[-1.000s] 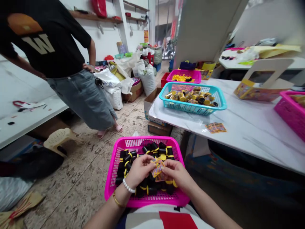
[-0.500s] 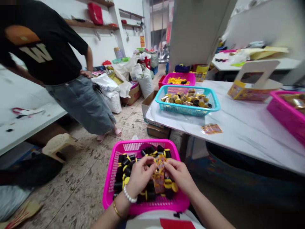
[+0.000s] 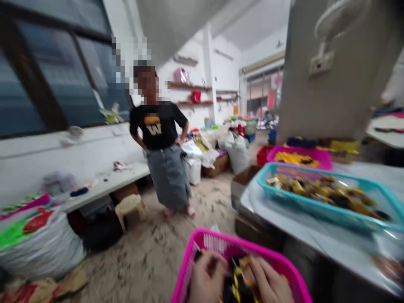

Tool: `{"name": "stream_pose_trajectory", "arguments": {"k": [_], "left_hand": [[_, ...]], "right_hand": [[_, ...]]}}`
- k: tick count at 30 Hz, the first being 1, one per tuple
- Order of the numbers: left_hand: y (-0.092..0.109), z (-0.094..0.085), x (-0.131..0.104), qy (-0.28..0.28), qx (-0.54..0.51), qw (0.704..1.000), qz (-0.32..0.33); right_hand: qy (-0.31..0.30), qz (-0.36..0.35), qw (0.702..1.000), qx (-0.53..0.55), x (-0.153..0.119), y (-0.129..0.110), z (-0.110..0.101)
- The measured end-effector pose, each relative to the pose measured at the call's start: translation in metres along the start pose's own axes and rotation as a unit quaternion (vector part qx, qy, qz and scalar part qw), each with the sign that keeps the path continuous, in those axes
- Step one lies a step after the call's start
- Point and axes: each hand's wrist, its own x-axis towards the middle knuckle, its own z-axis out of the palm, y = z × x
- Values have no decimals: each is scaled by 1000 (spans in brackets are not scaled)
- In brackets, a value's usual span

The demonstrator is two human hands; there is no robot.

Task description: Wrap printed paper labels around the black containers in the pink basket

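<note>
In front of me, at the bottom of the view, a pink plastic basket [image 3: 195, 248] holds black cylinders with yellow bands or lids [image 3: 235, 290]. Over its right part my right hand [image 3: 273, 284] pinches a small yellow-orange printed label [image 3: 248, 271] between thumb and fingers. My left hand [image 3: 208, 277] is over the left part of the basket, thumb and fingers curled together. Whatever may be between those left fingertips is hidden. Motion blur smears both hands and the basket's contents.
To the right, a table [image 3: 252, 198] bears a blue basket [image 3: 268, 168] of small wrapped items and a pink basket [image 3: 325, 155] with yellow pieces. A person [image 3: 164, 147] stands ahead, near a cream stool [image 3: 131, 206]. Sacks [image 3: 236, 153] line the back.
My view has swung up and to the left, so the basket and hands sit lower in the picture. My hands have moved apart; the label is now in the right hand alone.
</note>
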Motion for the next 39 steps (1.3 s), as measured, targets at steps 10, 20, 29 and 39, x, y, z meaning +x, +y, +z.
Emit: {"name": "stream_pose_trajectory", "arguments": {"k": [10, 20, 29, 39], "left_hand": [[-8, 8, -18, 12, -4, 999, 30], [-21, 12, -2, 25, -191, 974, -119], [-21, -5, 16, -16, -464, 847, -258], [82, -52, 76, -98, -612, 783, -59]], "right_hand": [[37, -114, 993, 13, -25, 19, 10], [11, -98, 995, 23, -34, 37, 10], [44, -53, 996, 60, 4, 21, 2], [62, -74, 960, 264, 86, -66, -42]]}}
